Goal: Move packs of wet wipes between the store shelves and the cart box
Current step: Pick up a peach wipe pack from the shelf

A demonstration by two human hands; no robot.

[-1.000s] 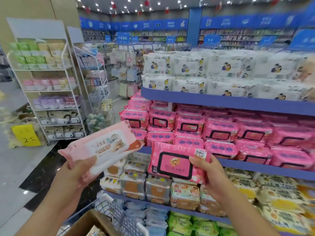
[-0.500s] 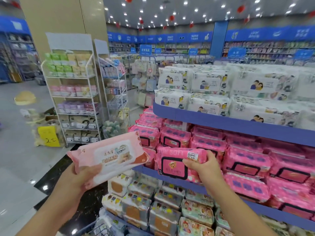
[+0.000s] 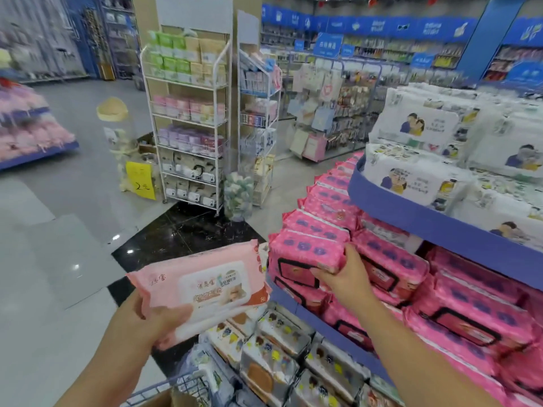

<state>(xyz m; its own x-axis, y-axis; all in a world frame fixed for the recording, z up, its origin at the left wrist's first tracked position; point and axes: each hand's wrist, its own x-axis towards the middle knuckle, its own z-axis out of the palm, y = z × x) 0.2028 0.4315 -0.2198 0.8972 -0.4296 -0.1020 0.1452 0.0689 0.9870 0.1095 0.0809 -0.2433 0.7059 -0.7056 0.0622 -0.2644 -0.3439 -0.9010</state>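
My left hand (image 3: 152, 321) grips a pale pink wipes pack (image 3: 202, 286) with a white lid label, held in the air left of the shelving. My right hand (image 3: 343, 277) is closed on a bright pink wipes pack (image 3: 302, 254) with a black-framed lid, which rests on the stack at the left end of the middle blue shelf (image 3: 332, 330). A corner of the cart (image 3: 179, 386) and its cardboard box (image 3: 167, 399) shows at the bottom edge, below my left hand.
More bright pink packs (image 3: 458, 306) fill the middle shelf. White cartoon-print packs (image 3: 423, 174) sit on the upper shelf, and mixed packs (image 3: 273, 362) on the lower one. A white wire rack (image 3: 191, 124) and a yellow price sign (image 3: 141, 180) stand across the aisle.
My right hand has carried the bright pink pack up and in onto the left end of the middle shelf stack. The view has swung left; my left hand keeps its pale pack.
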